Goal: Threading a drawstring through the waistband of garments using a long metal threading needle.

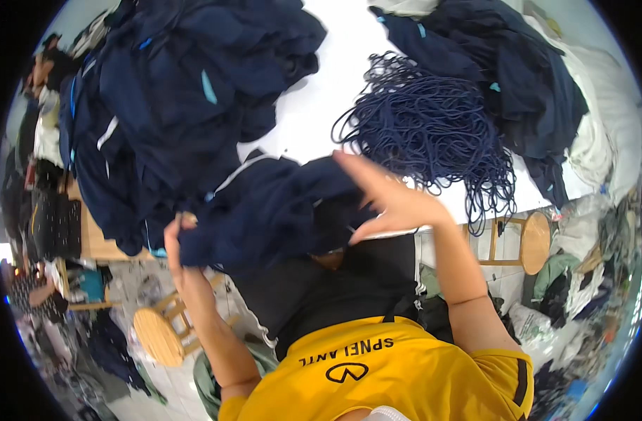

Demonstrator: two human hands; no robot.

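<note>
Most of the left hand's (175, 245) fingers are hidden behind the navy garment (265, 217), whose left end is gripped by them. The garment is held up at the near edge of the desk (314, 77), in front of the body and partly over the lap. At its right end the right hand (398, 203) is spread wide, thumb and forefinger set well apart; whether the cloth is touched by the fingertips cannot be told. The far parts of both cloth heaps are cut off by the upper rim, and the clutter along both sides is bent and blurred.

The desk is white and smooth, and is largely covered. Pale tiles (170, 386) are seen below, with a round wooden stool (159, 338) on the left and another wooden stool (535, 243) on the right. What seems to be a co-worker (50, 67) is glimpsed at the far left.

A large heap of navy cloth (166, 91), soft and deeply folded, is marked by light-blue and white strips. Thin navy cords (426, 126) are tangled into a looping mound, some strands being hung over the desk's edge. Beside them a second navy pile (517, 63) is crumpled against pale sheeting (601, 126)
</note>
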